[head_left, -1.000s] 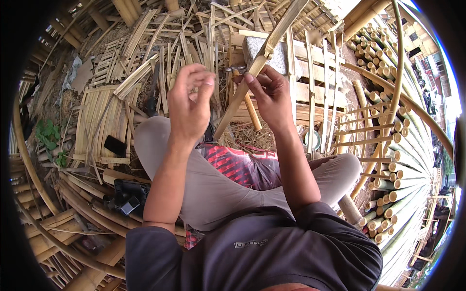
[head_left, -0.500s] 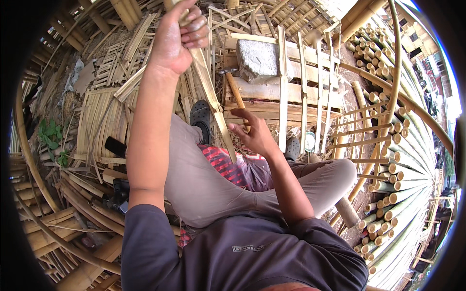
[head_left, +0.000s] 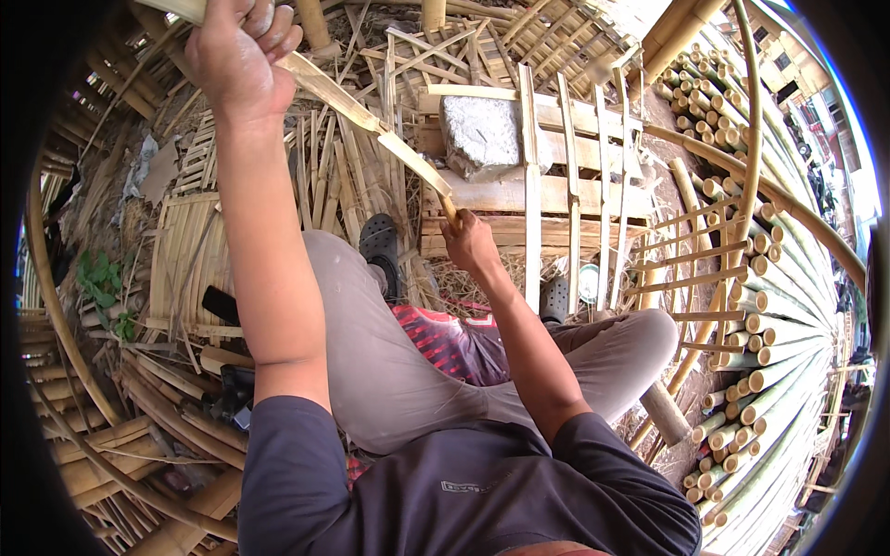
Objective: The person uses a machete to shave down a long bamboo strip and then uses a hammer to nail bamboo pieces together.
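Note:
At the upper left, my left hand (head_left: pixel 243 65) is closed around a long split bamboo strip (head_left: pixel 348 107). The strip slants down to the right, and its lower end lies just above my right hand. My right hand (head_left: pixel 473 245) is closed on the wooden handle of a hammer (head_left: pixel 451 208) beside the slatted wooden bench. The strip and my fingers hide most of the hammer. A rough grey block (head_left: pixel 482 134) rests on the bench (head_left: pixel 505 190), right of the strip.
Several bamboo strips (head_left: pixel 531 185) lean upright across the bench. Cut bamboo poles (head_left: pixel 756 306) are stacked at the right, beside a ladder-like bamboo frame (head_left: pixel 691 250). Split pieces and a woven panel (head_left: pixel 190 250) lie at the left. A dark phone-like object (head_left: pixel 221 304) is near my left knee.
My left hand has moved left and up, swinging the strip into a flatter slant. My right hand, open before, has moved slightly up-left and closed on the hammer handle.

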A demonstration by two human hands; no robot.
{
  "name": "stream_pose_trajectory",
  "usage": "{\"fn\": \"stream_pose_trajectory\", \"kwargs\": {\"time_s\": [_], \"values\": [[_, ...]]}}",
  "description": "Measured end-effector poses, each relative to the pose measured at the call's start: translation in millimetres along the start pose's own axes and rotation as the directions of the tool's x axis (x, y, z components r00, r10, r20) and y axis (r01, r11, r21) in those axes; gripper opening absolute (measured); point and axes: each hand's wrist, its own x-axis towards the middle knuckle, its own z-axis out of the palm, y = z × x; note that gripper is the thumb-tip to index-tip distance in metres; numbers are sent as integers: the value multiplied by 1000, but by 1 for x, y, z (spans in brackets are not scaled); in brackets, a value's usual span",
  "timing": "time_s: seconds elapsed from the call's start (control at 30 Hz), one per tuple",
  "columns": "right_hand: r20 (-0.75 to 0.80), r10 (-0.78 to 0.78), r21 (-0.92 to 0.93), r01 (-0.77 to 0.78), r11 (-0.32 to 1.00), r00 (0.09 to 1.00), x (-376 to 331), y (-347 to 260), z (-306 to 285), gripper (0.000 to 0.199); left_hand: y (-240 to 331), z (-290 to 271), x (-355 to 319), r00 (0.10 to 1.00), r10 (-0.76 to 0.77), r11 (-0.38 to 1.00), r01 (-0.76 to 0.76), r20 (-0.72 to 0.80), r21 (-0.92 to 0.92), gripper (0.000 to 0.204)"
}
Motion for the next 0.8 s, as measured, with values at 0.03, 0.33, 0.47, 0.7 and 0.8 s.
{"fn": "stream_pose_trajectory", "kwargs": {"time_s": [0.03, 0.33, 0.47, 0.7, 0.8], "values": [[-11, 32, 32, -31, 999, 999, -4, 1, -9, 32, 3, -1, -1, 1000, -2, 999, 2, 1, -49, 44], [509, 182, 650, -515, 559, 841, -73, -60, -115, 24, 105, -59, 21, 969, 144, 987, -127, 199, -97, 36], [632, 120, 688, -626, 367, 766, -107, -57, -157, 17, 87, -38, 31, 976, 156, 986, -146, 153, -75, 34], [605, 157, 726, -622, 294, 780, -156, -18, -164, 19, 17, 0, 50, 1000, -1, 961, 4, 10, -276, 40], [643, 279, 598, -695, 398, 713, -170, -10, -166, 24, 2, 8, 48, 993, 114, 990, -114, -2, -80, 41]]}}
